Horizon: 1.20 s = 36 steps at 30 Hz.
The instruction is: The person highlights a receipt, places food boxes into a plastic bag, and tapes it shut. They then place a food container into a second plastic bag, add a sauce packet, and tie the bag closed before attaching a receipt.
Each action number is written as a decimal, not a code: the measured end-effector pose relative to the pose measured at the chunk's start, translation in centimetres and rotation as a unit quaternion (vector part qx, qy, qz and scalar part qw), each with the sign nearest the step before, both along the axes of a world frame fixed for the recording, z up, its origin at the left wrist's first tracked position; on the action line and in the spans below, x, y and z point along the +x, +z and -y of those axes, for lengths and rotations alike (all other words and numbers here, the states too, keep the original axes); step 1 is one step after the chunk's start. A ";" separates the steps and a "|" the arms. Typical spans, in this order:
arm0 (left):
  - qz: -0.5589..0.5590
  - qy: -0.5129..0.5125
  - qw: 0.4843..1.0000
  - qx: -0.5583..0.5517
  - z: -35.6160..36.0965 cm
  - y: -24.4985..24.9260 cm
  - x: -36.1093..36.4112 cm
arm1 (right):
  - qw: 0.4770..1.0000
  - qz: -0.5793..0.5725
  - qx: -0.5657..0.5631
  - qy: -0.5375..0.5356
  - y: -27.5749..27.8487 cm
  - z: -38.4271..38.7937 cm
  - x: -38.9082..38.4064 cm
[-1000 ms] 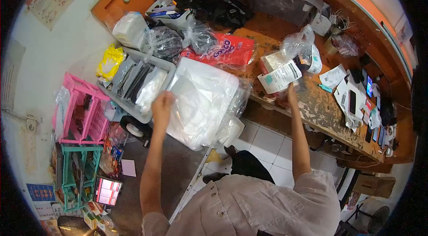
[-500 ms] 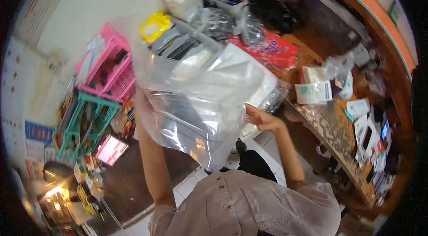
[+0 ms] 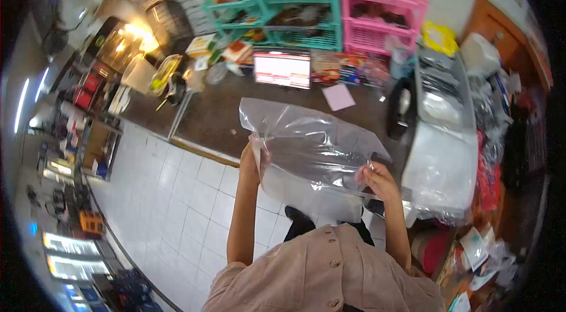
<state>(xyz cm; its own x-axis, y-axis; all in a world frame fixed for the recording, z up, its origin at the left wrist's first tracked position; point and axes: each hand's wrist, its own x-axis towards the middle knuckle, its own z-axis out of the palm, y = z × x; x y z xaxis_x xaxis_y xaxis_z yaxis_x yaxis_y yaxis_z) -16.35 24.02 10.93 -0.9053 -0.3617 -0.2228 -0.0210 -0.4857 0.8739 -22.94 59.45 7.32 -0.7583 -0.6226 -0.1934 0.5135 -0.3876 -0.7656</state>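
The person has turned away from the wooden bench and now faces the dark counter (image 3: pixel 206 114), where a lit tablet (image 3: pixel 282 69) and a pink paper slip (image 3: pixel 338 97) lie. A second ago the left hand was on the pile of clear bags and the right hand reached to a labelled parcel. Now both hands are on 1 clear plastic bag (image 3: pixel 312 144), lifted free of that pile.

The left hand (image 3: pixel 254 158) is closed on the bag's left edge, with the film pinched between thumb and fingers. The right hand (image 3: pixel 377 179) pinches the film at the lower right, fingers curled onto it. The bag hangs spread between the 2 hands in front of the person's chest, over the counter's near edge and the white tiled floor (image 3: pixel 177 194), touching neither as far as I can see.

The remaining pile of bags (image 3: pixel 442 176) sits off to the right, well apart from both hands. So 1 bag is now separated from the pile and held at 2 points. Whether its mouth is parted I cannot tell.
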 end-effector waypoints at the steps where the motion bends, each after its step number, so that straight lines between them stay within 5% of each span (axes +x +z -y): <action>1: -0.010 0.003 1.000 -0.009 2.0 -0.1 1.5 | 0.998 -0.022 0.064 0.011 0.0 2.0 0.3; 3: 0.058 0.106 0.989 -0.087 5.5 -0.6 4.1 | 0.979 -0.065 0.191 0.025 -0.9 6.0 1.1; 5: 0.128 0.177 0.954 -0.206 10.8 -2.5 6.9 | 0.981 -0.109 0.160 0.011 -2.2 11.2 2.6; 7: 0.163 0.341 0.778 -0.502 13.8 -1.7 10.0 | 0.981 -0.118 0.155 0.007 -2.9 16.6 4.1; 9: 0.099 0.320 0.777 -0.534 13.9 1.4 12.8 | 0.972 -0.132 0.193 0.031 -1.9 22.6 6.2; 13: 0.038 0.132 0.859 -0.494 10.4 2.1 15.6 | 0.979 -0.101 0.083 0.154 0.4 33.5 11.4; 19: 0.088 0.312 0.874 -0.361 13.4 -0.8 20.4 | 0.956 0.023 0.034 0.292 1.8 41.2 14.9; 20: 0.125 0.318 0.841 -0.419 14.2 -0.3 21.0 | 0.952 0.042 0.024 0.302 1.6 42.0 14.9; 21: 0.118 0.359 0.848 -0.371 15.3 -0.2 21.5 | 0.948 0.061 0.014 0.311 1.5 42.9 14.7; 23: 0.097 0.432 0.852 -0.279 17.9 -0.1 22.5 | 0.940 -0.078 0.053 0.329 1.6 44.2 13.5; 27: 0.022 0.354 0.935 -0.016 19.7 2.8 20.6 | 0.893 -0.327 0.174 0.254 1.7 46.9 10.4; 30: -0.005 0.322 0.941 0.106 21.0 4.5 17.1 | 0.919 -0.307 0.151 0.199 -0.1 50.6 7.9; 32: -0.163 0.214 0.905 0.328 24.5 5.0 16.5 | 0.930 -0.279 0.212 0.112 0.3 51.7 2.3; 33: -0.043 0.263 0.942 0.206 25.4 7.6 15.3 | 0.932 -0.262 0.242 0.066 1.1 52.1 -0.5; 36: 0.100 0.110 0.979 -0.138 26.9 9.5 13.1 | 0.960 -0.185 0.205 0.056 4.8 51.6 -4.5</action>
